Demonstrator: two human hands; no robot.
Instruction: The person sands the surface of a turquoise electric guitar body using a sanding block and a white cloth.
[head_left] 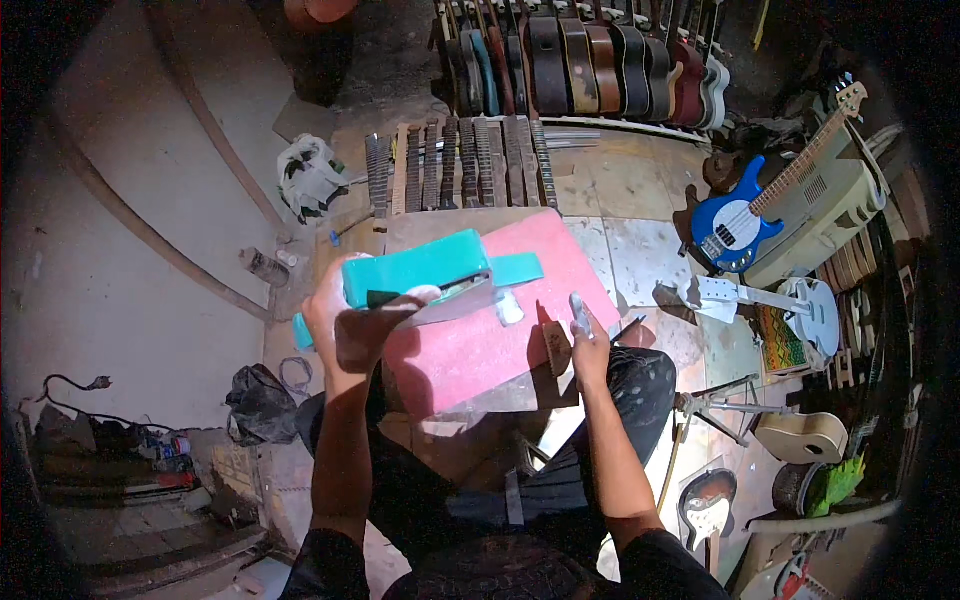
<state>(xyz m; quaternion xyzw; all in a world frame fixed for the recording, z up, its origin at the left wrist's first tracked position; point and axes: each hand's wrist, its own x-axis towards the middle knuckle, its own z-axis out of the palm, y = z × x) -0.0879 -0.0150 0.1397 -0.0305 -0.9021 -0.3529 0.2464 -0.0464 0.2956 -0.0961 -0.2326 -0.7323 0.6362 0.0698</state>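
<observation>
My left hand (352, 335) is wrapped round a turquoise box-shaped object (415, 268) with a pale side, held tilted over a pink board (455, 365). A flat turquoise tab (518, 268) sticks out at its right end, and another turquoise end (302, 331) shows left of my wrist. White powder coats the fingers of that hand. Farther right, above the board's edge, my right hand (592, 358) is closed on a small pale grey piece (580, 314) whose kind I cannot make out. A white lump (510, 308) is beside the tab. Next to my right hand is a brown wooden piece (557, 348).
Several guitar necks (460, 165) lie in a row beyond the board, with a rack of guitar bodies (545, 65) behind. At right are a blue bass guitar (735, 220), a white guitar (815, 315) and a metal stand (735, 405). Plastic bags (310, 175) lie left.
</observation>
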